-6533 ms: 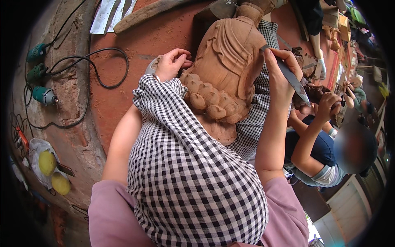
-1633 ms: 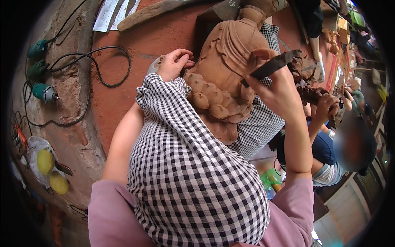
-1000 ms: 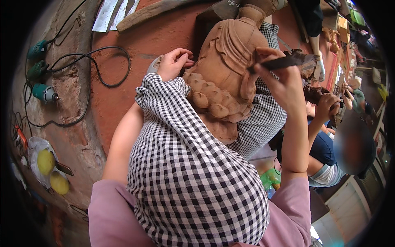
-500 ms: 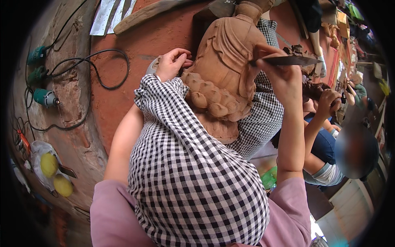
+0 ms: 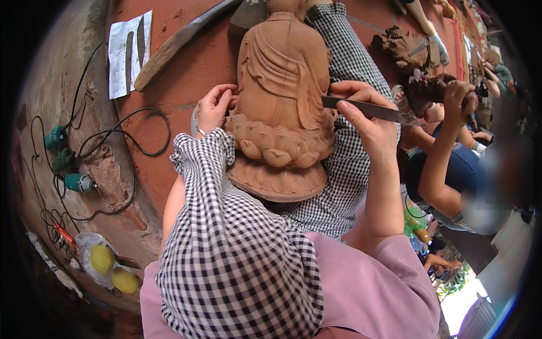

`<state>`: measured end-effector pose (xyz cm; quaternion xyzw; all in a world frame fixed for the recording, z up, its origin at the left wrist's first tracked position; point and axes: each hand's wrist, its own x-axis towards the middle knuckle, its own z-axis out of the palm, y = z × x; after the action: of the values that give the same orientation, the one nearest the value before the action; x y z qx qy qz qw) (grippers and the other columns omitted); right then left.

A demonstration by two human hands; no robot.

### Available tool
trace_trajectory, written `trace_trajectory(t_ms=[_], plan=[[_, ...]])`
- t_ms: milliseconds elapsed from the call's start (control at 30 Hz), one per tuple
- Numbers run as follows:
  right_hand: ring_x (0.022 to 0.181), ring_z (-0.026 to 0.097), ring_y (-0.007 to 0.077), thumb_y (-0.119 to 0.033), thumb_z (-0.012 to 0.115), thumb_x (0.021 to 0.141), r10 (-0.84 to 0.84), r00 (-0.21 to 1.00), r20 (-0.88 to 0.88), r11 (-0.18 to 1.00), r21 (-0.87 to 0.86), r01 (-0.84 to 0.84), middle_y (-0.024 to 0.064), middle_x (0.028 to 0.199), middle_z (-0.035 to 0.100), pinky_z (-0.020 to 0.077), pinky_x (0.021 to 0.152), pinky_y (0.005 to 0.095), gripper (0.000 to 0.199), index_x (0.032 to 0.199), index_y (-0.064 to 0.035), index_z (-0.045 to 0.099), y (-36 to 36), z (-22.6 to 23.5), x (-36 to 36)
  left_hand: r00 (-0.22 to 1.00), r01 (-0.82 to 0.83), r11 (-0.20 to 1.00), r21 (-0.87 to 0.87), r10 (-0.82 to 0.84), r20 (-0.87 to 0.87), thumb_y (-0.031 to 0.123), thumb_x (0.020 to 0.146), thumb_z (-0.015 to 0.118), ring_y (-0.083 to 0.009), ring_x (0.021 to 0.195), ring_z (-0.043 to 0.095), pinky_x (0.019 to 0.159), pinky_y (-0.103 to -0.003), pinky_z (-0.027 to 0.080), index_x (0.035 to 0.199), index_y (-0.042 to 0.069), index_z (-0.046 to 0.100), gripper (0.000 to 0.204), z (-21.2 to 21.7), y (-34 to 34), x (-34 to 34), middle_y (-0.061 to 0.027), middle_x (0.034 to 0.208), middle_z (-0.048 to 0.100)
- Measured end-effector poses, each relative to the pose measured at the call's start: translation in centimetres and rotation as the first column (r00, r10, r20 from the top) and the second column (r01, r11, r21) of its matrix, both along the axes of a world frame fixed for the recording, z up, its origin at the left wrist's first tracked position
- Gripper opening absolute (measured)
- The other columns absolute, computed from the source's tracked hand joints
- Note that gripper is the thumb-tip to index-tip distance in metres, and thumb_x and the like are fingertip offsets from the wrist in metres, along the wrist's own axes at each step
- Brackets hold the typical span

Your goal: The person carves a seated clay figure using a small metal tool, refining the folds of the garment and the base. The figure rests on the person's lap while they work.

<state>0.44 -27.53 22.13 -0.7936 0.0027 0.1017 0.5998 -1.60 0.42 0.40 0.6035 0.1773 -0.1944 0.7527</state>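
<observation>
A carved wooden statue (image 5: 282, 85) of a robed seated figure stands on a petalled base between my legs, its back toward me. My left hand (image 5: 215, 106), a bangle at the wrist, is curled against its left side; some fingertips are hidden. In my right hand (image 5: 367, 116) is a dark flat file (image 5: 372, 110), pinched between thumb and fingers at the statue's right edge. One end meets the wood near the robe's fold, while the tapered end sticks out to the right.
Two dark strips lie on white paper (image 5: 117, 62) by a long wooden bar (image 5: 175, 48). Corded green power tools (image 5: 81, 182) and yellow fruits (image 5: 102, 259) are at left. On the right, another person's hand (image 5: 458, 101) grips a dark carved piece (image 5: 432, 90); a rough wood chunk (image 5: 401, 48) lies beyond.
My view has shifted, and the statue now appears more upright and further left. The right hand with the file has come lower beside it. The left hand stays at the statue's side.
</observation>
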Motion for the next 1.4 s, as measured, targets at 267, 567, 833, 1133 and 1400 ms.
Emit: trace_trajectory(t_ms=[267,567,833,1133,1400], plan=[[0.104,0.068,0.0263,-0.004,0.081,0.072,0.597,0.802,0.025,0.786,-0.221,-0.578,0.0117,0.123,0.067,0.0555,0.085,0.0336,0.016,0.081,-0.0003,0.069,-0.3,1.7,4.0,0.997,0.041,0.993,0.114,-0.048,0.057,0.015,0.103,0.059,-0.0072,0.089,0.064,0.080,-0.023,0.054,0.120,0.000,0.068,0.025,-0.2,0.1,-0.2,-0.0023,0.103,0.071],[0.104,0.063,0.0313,-0.006,0.082,0.068,0.917,0.399,-0.007,0.356,-0.435,-0.827,0.0110,0.103,0.068,0.0525,0.089,0.0387,0.018,0.084,-0.0030,0.075,3.6,2.2,8.8,0.998,0.028,0.992,0.123,-0.034,0.043,0.015,0.103,0.059,-0.0080,0.088,0.066,0.079,-0.023,0.055,0.118,-0.001,0.069,0.024,-0.1,0.2,-0.3,-0.0032,0.101,0.071],[0.098,0.069,0.0287,-0.001,0.078,0.073,0.829,0.552,-0.091,0.499,-0.326,-0.803,0.0114,0.106,0.071,0.0568,0.082,0.0350,0.012,0.078,0.0021,0.067,3.6,1.9,9.5,1.000,0.026,0.993,0.113,-0.028,0.014,0.014,0.103,0.057,-0.0095,0.088,0.066,0.082,-0.024,0.055,0.118,-0.003,0.067,0.025,0.9,0.1,-0.2,-0.0053,0.101,0.071],[0.095,0.068,0.0249,-0.002,0.078,0.074,0.742,0.669,-0.041,0.619,-0.343,-0.707,0.0117,0.105,0.070,0.0544,0.082,0.0347,0.014,0.082,0.0028,0.068,2.5,1.5,9.4,0.999,0.025,0.995,0.102,-0.027,0.023,0.014,0.104,0.056,-0.0099,0.089,0.067,0.082,-0.025,0.056,0.118,-0.003,0.067,0.024,0.9,0.0,-0.1,-0.0057,0.102,0.071],[0.096,0.067,0.0266,-0.001,0.077,0.075,0.663,0.739,-0.119,0.670,-0.346,-0.657,0.0128,0.109,0.068,0.0537,0.083,0.0365,0.015,0.081,0.0031,0.064,3.2,1.9,9.0,1.000,0.019,0.996,0.083,-0.020,0.011,0.012,0.104,0.057,-0.0100,0.090,0.067,0.083,-0.024,0.056,0.119,-0.003,0.066,0.024,1.0,0.0,-0.1,-0.0057,0.103,0.070]])
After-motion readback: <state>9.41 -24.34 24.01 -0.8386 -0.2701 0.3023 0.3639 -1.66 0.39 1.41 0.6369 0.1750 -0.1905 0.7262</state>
